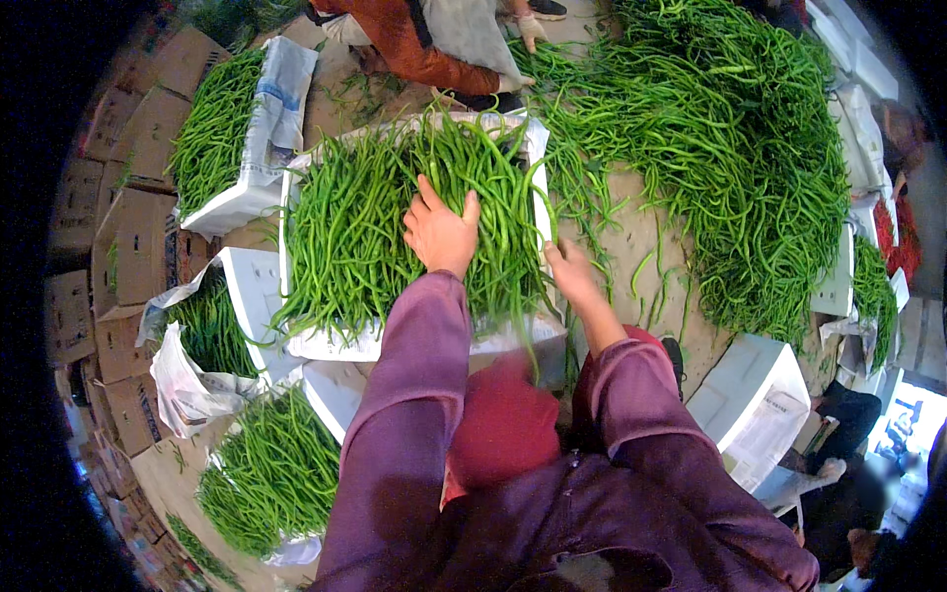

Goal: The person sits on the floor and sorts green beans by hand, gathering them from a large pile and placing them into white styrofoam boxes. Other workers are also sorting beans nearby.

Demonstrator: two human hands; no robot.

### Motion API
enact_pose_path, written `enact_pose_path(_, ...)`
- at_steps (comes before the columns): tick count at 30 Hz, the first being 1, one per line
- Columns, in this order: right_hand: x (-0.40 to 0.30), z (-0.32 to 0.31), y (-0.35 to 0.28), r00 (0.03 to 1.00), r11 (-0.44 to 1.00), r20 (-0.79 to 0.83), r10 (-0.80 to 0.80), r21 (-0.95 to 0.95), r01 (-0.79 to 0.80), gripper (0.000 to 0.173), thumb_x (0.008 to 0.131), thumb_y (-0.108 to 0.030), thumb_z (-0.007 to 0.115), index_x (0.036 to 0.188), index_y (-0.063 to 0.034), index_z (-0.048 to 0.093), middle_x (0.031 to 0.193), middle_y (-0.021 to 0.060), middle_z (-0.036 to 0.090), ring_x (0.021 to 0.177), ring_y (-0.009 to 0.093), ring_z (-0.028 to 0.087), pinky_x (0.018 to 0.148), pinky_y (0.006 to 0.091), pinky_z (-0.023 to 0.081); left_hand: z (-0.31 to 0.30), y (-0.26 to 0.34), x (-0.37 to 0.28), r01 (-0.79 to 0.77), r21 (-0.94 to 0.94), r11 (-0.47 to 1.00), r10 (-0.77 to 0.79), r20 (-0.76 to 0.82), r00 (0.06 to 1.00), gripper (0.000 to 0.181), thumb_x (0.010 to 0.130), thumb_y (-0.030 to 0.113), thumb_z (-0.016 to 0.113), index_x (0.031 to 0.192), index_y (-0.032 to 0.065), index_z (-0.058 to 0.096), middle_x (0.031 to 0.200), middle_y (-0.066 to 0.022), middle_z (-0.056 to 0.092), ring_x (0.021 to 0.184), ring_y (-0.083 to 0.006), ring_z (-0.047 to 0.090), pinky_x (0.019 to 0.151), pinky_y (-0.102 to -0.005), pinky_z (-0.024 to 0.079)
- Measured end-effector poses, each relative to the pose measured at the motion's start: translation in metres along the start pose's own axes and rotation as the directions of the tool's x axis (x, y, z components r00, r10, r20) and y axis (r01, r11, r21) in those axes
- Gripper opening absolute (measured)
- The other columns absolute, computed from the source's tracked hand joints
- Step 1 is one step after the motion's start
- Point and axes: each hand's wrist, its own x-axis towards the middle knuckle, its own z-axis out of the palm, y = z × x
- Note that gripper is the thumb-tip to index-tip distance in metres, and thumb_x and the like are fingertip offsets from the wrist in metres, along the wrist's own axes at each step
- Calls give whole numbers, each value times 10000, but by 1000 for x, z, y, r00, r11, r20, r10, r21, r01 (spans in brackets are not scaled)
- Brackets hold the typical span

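Observation:
A white foam box point(542, 214) lined with newspaper stands before me, heaped with long green chili peppers point(348, 229). My left hand point(444, 233) rests palm down on the heap, with fingers and thumb spread. At the box's right edge is my right hand point(573, 274), its fingers bent and partly hidden. One curved pepper point(549, 203) hangs over that edge and reaches the right hand's fingertips; whether they grip it is unclear. Some peppers overhang the near rim, blurred there.
A large pile of green peppers point(740, 148) covers the floor at right. Another person's gloved hand point(531, 31) is at its far edge. Filled foam boxes point(277, 111) stand at left near stacked cardboard cartons point(137, 244). A newspaper-lined foam box point(747, 403) sits at lower right.

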Motion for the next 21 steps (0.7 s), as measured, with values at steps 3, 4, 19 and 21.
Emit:
enact_pose_path(3,-23,-4,8,998,995,9,-60,-85,60,392,891,-342,502,979,30,589,993,314,597,969,469,566,858,489,439,-1,-13,1,17,16,1000,-17,3,1000,874,838,573,571,1479,64,265,1383,-209,430,1242,-382,400,1013,-534,316)
enact_pose_path(4,-26,-8,11,997,992,-7,-73,-105,72,376,891,-325,496,973,31,587,976,309,597,956,471,565,850,491,442,0,-14,1,3,23,1000,-2,-29,1000,867,838,578,569,1472,62,281,1366,-213,444,1224,-385,415,1005,-537,324)
enact_pose_path(19,-143,-1,-45,997,774,46,-69,-628,82,326,856,-260,570,1026,3,481,894,262,646,817,427,650,723,506,513,3,-8,-5,-14,2,1000,14,-67,998,879,837,638,508,1482,89,272,1335,-221,482,1186,-400,454,976,-535,350)
enact_pose_path(21,-137,5,-28,999,754,34,-41,-655,54,355,868,-321,568,1010,-6,486,842,251,660,814,445,646,737,515,505,3,-6,-8,3,-18,1000,-4,-28,1000,873,829,627,527,1468,79,297,1347,-216,468,1200,-392,434,990,-533,329)
